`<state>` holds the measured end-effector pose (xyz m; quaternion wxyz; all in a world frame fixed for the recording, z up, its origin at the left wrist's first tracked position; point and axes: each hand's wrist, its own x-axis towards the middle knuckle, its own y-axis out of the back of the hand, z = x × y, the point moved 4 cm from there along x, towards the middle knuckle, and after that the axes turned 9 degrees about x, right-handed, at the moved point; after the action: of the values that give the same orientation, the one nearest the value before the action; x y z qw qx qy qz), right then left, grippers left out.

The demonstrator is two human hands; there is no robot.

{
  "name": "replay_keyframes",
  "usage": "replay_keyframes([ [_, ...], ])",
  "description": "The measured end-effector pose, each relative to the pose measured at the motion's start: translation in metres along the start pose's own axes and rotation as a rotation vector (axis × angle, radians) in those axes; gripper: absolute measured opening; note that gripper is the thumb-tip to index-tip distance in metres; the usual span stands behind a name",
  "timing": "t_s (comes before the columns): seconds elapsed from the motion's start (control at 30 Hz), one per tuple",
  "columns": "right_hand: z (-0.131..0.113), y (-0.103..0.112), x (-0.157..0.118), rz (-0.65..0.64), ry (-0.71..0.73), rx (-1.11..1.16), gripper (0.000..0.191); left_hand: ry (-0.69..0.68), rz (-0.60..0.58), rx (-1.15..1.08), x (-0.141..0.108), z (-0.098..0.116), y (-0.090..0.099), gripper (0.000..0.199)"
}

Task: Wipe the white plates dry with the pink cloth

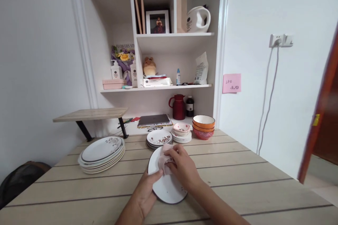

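Observation:
A white oval plate with a dark rim (169, 188) is tilted up above the wooden table (232, 172). My left hand (145, 191) grips its left edge, thumb on the face and fingers behind. Pinched in my right hand (182, 165) is a pale pink cloth (164, 160), pressed on the upper part of the plate. Just beyond the plate is a stack of small dark-rimmed plates (159, 137). Larger oval plates (101, 151) are piled at the left.
Small saucers (181, 137) carry a pinkish square bowl (181, 127). Orange and red bowls (203, 126) are stacked to their right. A raised wooden stand (91, 114) is at the back left. Behind the table, a white shelf unit (155, 89) holds a red jug (179, 107) and a dark bottle (189, 106).

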<state>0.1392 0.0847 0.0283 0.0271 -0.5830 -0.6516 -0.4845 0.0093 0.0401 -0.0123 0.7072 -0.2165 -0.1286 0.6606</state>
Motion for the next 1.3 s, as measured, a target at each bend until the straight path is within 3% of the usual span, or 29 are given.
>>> replay_keyframes([
  [0.13, -0.006, -0.005, 0.003, -0.018, 0.069, 0.094, 0.038, -0.041, -0.008, 0.049, 0.001, -0.001, 0.001, 0.049],
  [0.37, -0.045, -0.016, -0.005, -0.186, 0.352, 0.141, 0.047, -0.046, -0.001, 0.055, 0.0, -0.005, 0.001, 0.04],
  [0.47, -0.044, -0.019, -0.003, -0.132, 0.322, 0.039, 0.043, -0.033, -0.005, 0.074, 0.0, -0.005, 0.001, 0.04],
  [0.6, -0.023, -0.012, 0.008, -0.041, 0.21, -0.111, 0.038, -0.035, -0.005, 0.026, 0.002, -0.004, 0.002, 0.044],
  [0.8, 0.005, 0.011, 0.011, -0.004, 0.053, -0.228, 0.033, 0.007, 0.028, -0.081, -0.001, -0.003, 0.002, 0.071],
  [1.07, 0.001, 0.007, 0.002, -0.191, -0.025, -0.3, 0.028, -0.046, 0.111, -0.196, -0.001, 0.006, 0.008, 0.07],
  [1.3, -0.03, -0.013, -0.02, -0.394, 0.238, -0.067, 0.03, -0.015, 0.071, -0.218, 0.002, 0.006, 0.012, 0.061],
])
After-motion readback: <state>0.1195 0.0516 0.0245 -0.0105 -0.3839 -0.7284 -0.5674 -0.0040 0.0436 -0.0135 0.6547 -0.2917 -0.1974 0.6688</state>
